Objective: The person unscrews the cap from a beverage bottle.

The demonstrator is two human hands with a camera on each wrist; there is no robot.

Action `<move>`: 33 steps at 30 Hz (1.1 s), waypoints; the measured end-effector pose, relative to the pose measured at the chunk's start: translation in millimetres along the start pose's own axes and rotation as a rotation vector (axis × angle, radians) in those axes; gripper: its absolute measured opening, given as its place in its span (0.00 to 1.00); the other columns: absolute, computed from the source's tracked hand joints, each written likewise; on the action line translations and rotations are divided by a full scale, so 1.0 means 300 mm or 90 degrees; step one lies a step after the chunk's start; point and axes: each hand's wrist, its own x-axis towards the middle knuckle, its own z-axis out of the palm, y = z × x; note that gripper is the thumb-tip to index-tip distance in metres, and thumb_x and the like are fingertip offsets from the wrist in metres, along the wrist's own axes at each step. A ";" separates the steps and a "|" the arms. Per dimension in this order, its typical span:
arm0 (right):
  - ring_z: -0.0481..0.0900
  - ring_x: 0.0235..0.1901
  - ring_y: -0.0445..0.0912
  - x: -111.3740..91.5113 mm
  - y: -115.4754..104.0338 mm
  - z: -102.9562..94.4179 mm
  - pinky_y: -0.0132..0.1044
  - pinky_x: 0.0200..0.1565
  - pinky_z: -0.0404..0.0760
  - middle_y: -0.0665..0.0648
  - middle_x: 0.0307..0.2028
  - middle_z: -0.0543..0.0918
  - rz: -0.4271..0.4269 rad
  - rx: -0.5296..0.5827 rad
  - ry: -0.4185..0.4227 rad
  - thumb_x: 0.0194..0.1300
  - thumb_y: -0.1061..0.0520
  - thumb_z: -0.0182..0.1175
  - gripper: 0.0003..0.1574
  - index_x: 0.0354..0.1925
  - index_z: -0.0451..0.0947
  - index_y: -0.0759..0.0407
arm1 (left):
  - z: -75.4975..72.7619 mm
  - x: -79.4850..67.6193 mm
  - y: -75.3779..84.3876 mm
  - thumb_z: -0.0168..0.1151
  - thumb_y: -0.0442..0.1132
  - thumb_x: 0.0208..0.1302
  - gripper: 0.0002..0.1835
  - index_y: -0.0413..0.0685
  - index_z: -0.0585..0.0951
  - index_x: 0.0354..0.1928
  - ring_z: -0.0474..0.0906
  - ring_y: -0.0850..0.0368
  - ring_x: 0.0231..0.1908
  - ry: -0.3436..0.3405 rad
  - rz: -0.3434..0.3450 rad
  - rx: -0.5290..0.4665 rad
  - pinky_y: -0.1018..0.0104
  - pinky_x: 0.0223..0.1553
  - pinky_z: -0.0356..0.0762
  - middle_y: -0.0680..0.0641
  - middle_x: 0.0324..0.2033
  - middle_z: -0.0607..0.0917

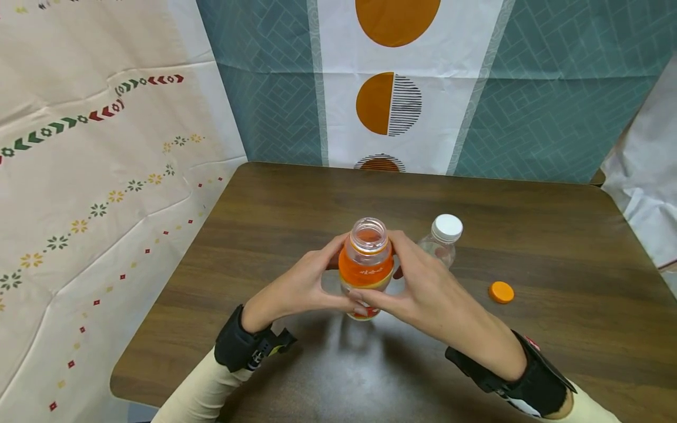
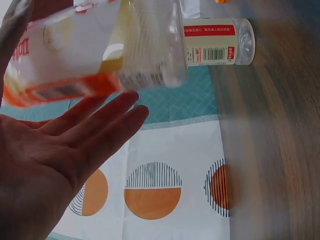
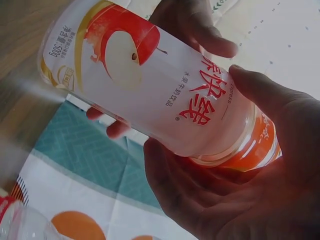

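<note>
An uncapped clear plastic drink bottle (image 1: 367,271) stands roughly upright between my hands, lifted above the table. It has an orange band near the neck and a label with a red apple, plain in the right wrist view. My left hand (image 1: 312,285) holds one side, thumb in front and fingers behind, fairly straight in the left wrist view. On the other side my right hand (image 1: 423,285) grips the bottle with bent fingers and thumb. An orange cap (image 1: 500,292) lies on the table to the right.
Behind my right hand stands a clear jar (image 1: 441,241) with a white lid and, in the left wrist view, a red and cream label. The wooden table (image 1: 296,200) ends at the back against a teal and white patterned cloth (image 1: 264,88). A cream cloth (image 1: 106,247) hangs at the left.
</note>
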 end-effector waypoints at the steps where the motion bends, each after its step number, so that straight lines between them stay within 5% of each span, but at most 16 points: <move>1: 0.76 0.37 0.37 -0.005 0.001 -0.006 0.38 0.38 0.83 0.48 0.45 0.79 0.004 -0.005 0.001 0.49 0.40 0.70 0.45 0.58 0.63 0.57 | -0.002 0.001 0.000 0.76 0.34 0.44 0.50 0.35 0.57 0.68 0.74 0.56 0.52 -0.002 0.002 -0.002 0.52 0.54 0.74 0.40 0.55 0.77; 5: 0.74 0.30 0.37 -0.031 0.009 -0.033 0.35 0.29 0.81 0.47 0.43 0.79 0.015 -0.025 0.004 0.48 0.42 0.72 0.44 0.56 0.64 0.57 | -0.010 0.004 -0.006 0.72 0.50 0.47 0.52 0.33 0.56 0.68 0.73 0.52 0.55 -0.007 0.019 -0.014 0.48 0.53 0.74 0.37 0.59 0.73; 8: 0.74 0.32 0.38 -0.055 0.018 -0.055 0.37 0.30 0.82 0.47 0.43 0.78 0.016 -0.041 0.014 0.47 0.42 0.72 0.44 0.56 0.64 0.56 | -0.013 0.007 -0.009 0.60 0.62 0.47 0.54 0.32 0.57 0.68 0.72 0.47 0.55 -0.008 0.028 -0.024 0.45 0.53 0.73 0.34 0.59 0.73; 12: 0.76 0.38 0.37 -0.090 0.027 -0.096 0.40 0.36 0.83 0.47 0.44 0.78 0.013 -0.054 0.030 0.45 0.44 0.73 0.45 0.56 0.64 0.55 | -0.012 0.010 -0.013 0.51 0.67 0.53 0.51 0.31 0.59 0.67 0.73 0.43 0.54 -0.003 0.035 -0.024 0.43 0.53 0.73 0.32 0.57 0.75; 17: 0.75 0.35 0.35 -0.138 0.032 -0.166 0.39 0.32 0.83 0.45 0.42 0.78 0.019 -0.107 0.054 0.41 0.46 0.75 0.44 0.53 0.66 0.56 | -0.010 0.015 -0.026 0.55 0.48 0.68 0.32 0.32 0.64 0.65 0.74 0.47 0.53 0.020 0.045 -0.006 0.45 0.51 0.75 0.36 0.55 0.77; 21: 0.75 0.33 0.35 -0.192 0.039 -0.231 0.30 0.32 0.79 0.44 0.41 0.78 0.049 -0.138 0.079 0.38 0.50 0.78 0.42 0.49 0.68 0.57 | -0.006 0.018 -0.032 0.59 0.29 0.63 0.26 0.35 0.68 0.63 0.76 0.52 0.50 0.047 0.037 0.015 0.50 0.50 0.77 0.41 0.54 0.79; 29: 0.72 0.36 0.22 -0.290 0.111 -0.357 0.14 0.38 0.68 0.36 0.42 0.76 0.098 -0.198 0.154 0.28 0.57 0.81 0.53 0.55 0.69 0.61 | -0.012 0.016 -0.049 0.61 0.27 0.61 0.24 0.34 0.71 0.60 0.76 0.48 0.50 0.057 0.025 0.020 0.49 0.47 0.78 0.40 0.53 0.79; 33: 0.74 0.38 0.23 -0.297 0.172 -0.402 0.11 0.39 0.70 0.36 0.45 0.76 0.082 -0.158 0.204 0.24 0.68 0.80 0.56 0.57 0.68 0.66 | -0.011 0.014 -0.053 0.61 0.28 0.61 0.22 0.35 0.72 0.58 0.76 0.49 0.50 0.053 0.022 0.024 0.48 0.47 0.78 0.41 0.53 0.79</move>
